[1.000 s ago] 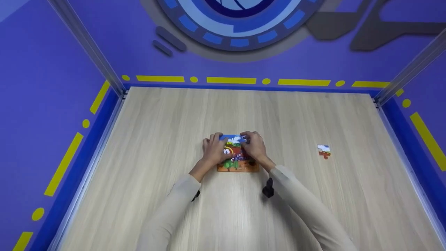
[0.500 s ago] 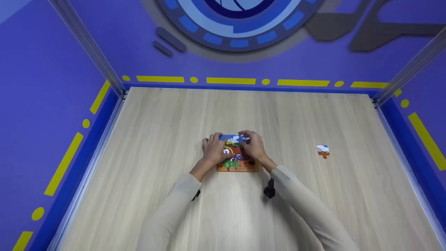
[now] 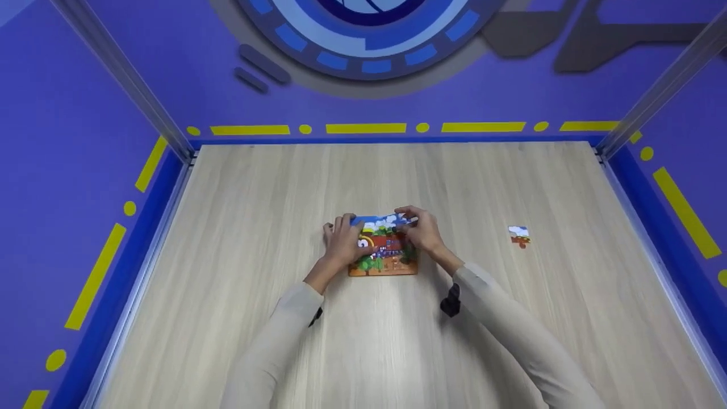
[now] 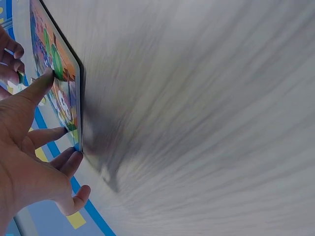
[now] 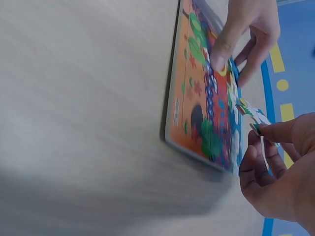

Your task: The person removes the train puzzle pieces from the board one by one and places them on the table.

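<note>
A jigsaw puzzle with a colourful picture lies flat on the wooden table in the head view. My left hand rests over its left side, thumb pressing on the picture and fingertips along the edge, as the left wrist view shows. At the far right corner my right hand pinches a puzzle piece between thumb and fingers. In the right wrist view that piece is tilted up above the board, its outer part hidden by the fingers.
A single loose puzzle piece, white, blue and orange-brown, lies on the table to the right. Blue walls with yellow markings enclose the table at the back and both sides.
My right hand has moved slightly right and away, lifting the pinched piece up at the corner. The left hand keeps its place on the puzzle. The head view has shifted slightly.
</note>
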`<state>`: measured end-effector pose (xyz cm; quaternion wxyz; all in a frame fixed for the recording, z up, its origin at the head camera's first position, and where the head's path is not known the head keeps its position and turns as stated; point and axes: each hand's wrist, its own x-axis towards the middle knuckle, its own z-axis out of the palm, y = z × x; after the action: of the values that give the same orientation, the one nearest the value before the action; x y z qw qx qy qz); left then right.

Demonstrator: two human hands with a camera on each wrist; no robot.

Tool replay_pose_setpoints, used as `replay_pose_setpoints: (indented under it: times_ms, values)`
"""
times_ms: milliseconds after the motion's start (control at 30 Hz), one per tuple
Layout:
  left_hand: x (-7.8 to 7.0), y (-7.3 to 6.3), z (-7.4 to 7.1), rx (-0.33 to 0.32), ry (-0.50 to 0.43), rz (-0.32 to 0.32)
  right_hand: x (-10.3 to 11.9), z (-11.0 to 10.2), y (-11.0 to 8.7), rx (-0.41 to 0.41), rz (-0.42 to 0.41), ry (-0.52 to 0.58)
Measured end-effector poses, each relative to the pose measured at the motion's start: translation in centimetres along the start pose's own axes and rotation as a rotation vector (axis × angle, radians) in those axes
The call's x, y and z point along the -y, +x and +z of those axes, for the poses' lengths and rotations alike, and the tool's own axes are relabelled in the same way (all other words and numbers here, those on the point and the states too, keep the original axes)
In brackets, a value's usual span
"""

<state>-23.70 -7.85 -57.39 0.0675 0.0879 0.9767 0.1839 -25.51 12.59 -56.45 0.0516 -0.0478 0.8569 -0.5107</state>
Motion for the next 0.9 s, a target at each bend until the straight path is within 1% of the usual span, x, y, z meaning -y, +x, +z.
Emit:
replay_pose_setpoints:
  times_ms: [233, 400, 633, 900]
  values:
    - [0.2, -0.1, 0.0, -0.004, -0.016, 0.014, -1.2, -2.9, -0.2, -0.046, 0.007, 0.016]
    - [0.2, -0.1, 0.2, -0.009, -0.018, 0.008, -2.5, -5.4, -0.6, -0.066, 0.014, -0.018]
    - [0.1, -0.1, 0.4, -0.015, -0.021, 0.006, -4.6, -9.2, -1.4, -0.066, 0.021, -0.064]
    - [0.2, -0.1, 0.3, -0.013, -0.006, 0.002, -6.1, -12.3, -2.3, -0.053, 0.058, -0.107]
